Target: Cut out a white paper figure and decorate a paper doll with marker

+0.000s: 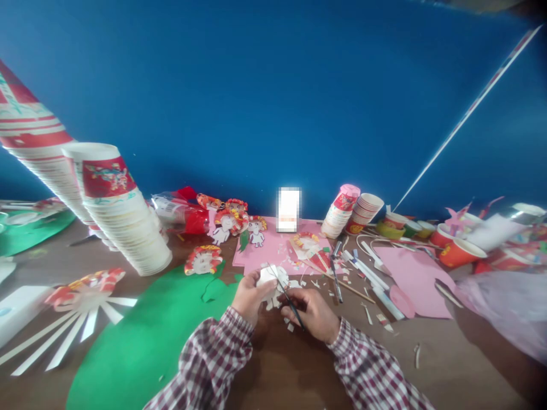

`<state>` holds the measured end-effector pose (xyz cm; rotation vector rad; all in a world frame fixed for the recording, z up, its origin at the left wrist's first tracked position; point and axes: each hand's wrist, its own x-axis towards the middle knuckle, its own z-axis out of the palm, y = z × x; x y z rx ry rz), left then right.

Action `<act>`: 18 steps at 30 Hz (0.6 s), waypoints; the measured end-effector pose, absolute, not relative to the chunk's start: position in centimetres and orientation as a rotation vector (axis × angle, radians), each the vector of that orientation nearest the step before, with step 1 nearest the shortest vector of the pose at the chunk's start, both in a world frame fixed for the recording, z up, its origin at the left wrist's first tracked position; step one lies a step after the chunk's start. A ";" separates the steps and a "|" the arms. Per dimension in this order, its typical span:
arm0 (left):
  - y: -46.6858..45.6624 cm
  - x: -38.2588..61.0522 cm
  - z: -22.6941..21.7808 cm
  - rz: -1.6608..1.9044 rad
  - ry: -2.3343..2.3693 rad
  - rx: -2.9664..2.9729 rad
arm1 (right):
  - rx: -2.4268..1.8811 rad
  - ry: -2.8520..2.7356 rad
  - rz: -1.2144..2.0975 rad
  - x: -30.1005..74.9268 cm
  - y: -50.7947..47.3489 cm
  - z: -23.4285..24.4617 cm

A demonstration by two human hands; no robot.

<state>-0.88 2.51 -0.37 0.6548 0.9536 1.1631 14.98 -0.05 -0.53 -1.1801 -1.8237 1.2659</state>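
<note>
My left hand (248, 296) is closed around a small white paper cutout (273, 277), holding it just above the brown table (448, 364). My right hand (314, 313) grips a thin dark pen or brush (287, 296), and its tip rests on the white cutout. Small white paper scraps (290, 326) lie under and between the two hands. Both forearms wear red and white checked sleeves.
Tall leaning stacks of red-printed paper cups (123, 228) stand at the left, smaller cup stacks (342, 210) at the back. Green paper (149, 336) lies front left, pink sheets (414, 279) in the middle and right. Paper doll figures (231, 219), markers (371, 279) and red cups (455, 250) crowd the back.
</note>
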 end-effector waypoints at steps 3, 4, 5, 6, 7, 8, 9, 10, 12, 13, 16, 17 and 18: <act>2.6 -0.9 -0.5 1.160 0.951 0.657 | -1.183 -1.831 1.263 15.0 0.0 -0.7; 2.6 -0.9 -0.5 1.160 0.949 0.659 | -1.183 -1.834 1.255 15.0 0.0 -0.7; 2.6 -0.9 -0.5 1.160 0.948 0.660 | -1.183 -1.838 1.248 15.1 -0.1 -0.8; 2.6 -1.0 -0.5 1.159 0.948 0.661 | -1.182 -1.842 1.244 15.1 -0.1 -0.8; 2.6 -1.0 -0.5 1.156 0.950 0.663 | -1.183 -1.845 1.245 15.1 -0.1 -0.8; 2.6 -1.1 -0.4 1.147 0.951 0.668 | -1.186 -1.845 1.250 15.0 -0.1 -0.8; 2.6 -1.2 -0.3 1.134 0.953 0.674 | -1.189 -1.844 1.255 15.0 -0.2 -0.7; 2.6 -1.3 -0.3 1.120 0.954 0.683 | -1.192 -1.844 1.256 15.0 -0.2 -0.7; 2.6 -1.5 0.0 1.091 0.947 0.699 | -1.196 -1.841 1.253 15.0 -0.2 -0.6; 2.6 -1.6 0.1 1.083 0.937 0.701 | -1.199 -1.842 1.247 15.0 -0.2 -0.5; 2.5 -1.7 0.4 1.076 0.895 0.676 | -1.199 -1.844 1.234 15.1 -0.1 -0.7; 2.5 -1.7 0.5 1.075 0.887 0.667 | -1.197 -1.845 1.230 15.2 -0.1 -0.7; 2.5 -1.6 0.5 1.075 0.886 0.659 | -1.197 -1.847 1.224 15.2 0.0 -0.8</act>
